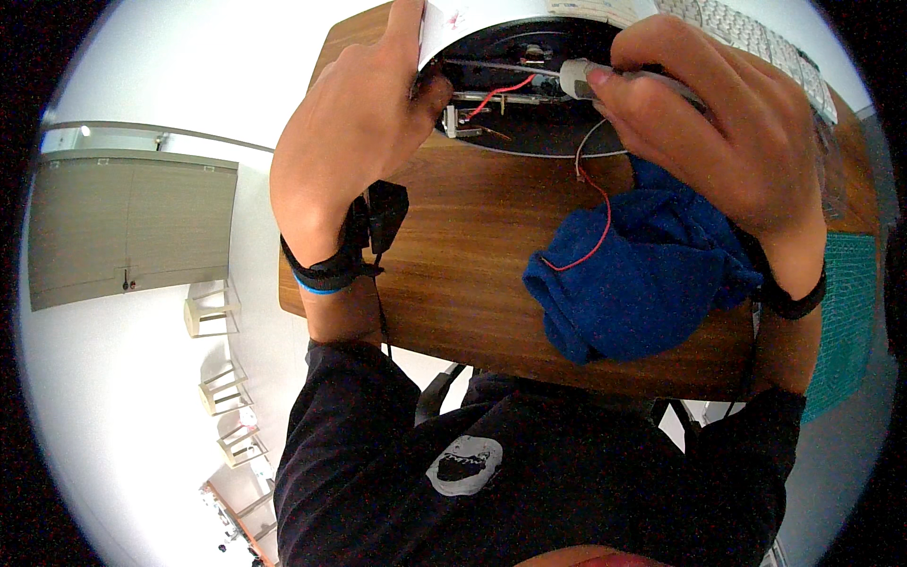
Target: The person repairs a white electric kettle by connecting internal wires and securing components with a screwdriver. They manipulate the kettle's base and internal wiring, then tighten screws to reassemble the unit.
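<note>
At the table's far edge lies a white-shelled appliance (529, 13), its round black inside open toward me and showing metal parts. My left hand (354, 132) grips its left rim, thumb bent at the opening. In my right hand (718, 123) is a screwdriver (574, 79) with a pale handle. Its thin shaft reaches left across the opening; the tip is hidden near my left fingers. One red wire (501, 92) runs inside the appliance. Another red wire (607, 222), joined to a whitish lead, hangs out and ends over a crumpled blue cloth (642, 274).
The brown wooden table (463, 274) carries a black block with a cord (385, 215) beside my left wrist. At far right are a white keyboard (756, 42) and a green cutting mat (846, 321). Chairs (213, 312) and a grey cabinet (132, 227) stand off left.
</note>
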`<state>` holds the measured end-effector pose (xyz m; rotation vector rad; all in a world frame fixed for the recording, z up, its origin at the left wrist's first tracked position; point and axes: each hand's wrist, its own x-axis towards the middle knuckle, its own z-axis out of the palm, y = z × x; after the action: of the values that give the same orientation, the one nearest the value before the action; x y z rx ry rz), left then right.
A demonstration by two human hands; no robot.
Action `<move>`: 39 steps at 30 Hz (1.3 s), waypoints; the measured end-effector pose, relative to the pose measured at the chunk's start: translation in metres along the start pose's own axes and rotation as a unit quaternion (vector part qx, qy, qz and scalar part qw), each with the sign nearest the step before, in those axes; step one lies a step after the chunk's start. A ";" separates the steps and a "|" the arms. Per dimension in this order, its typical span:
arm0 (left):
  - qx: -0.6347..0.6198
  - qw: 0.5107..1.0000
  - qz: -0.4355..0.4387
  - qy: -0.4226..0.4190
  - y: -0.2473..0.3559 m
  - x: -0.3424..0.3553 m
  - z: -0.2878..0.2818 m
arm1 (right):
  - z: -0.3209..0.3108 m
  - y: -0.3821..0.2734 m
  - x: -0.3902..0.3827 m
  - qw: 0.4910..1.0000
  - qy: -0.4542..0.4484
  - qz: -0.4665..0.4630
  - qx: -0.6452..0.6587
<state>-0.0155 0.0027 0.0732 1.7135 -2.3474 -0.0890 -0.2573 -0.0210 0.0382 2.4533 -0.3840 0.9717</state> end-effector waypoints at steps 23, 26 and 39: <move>0.018 1.000 0.012 -0.021 -0.008 0.000 0.000 | 0.005 -0.005 -0.001 0.999 0.010 0.040 0.034; -0.003 0.998 -0.035 -0.049 -0.013 0.008 0.002 | 0.005 -0.003 -0.003 0.999 0.011 0.029 0.023; 0.007 0.999 0.034 -0.002 -0.014 0.001 0.003 | -0.008 0.000 0.002 0.994 -0.026 0.024 0.100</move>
<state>-0.0036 -0.0028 0.0678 1.6383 -2.4123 -0.0644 -0.2603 -0.0169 0.0452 2.6655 -0.3804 1.0110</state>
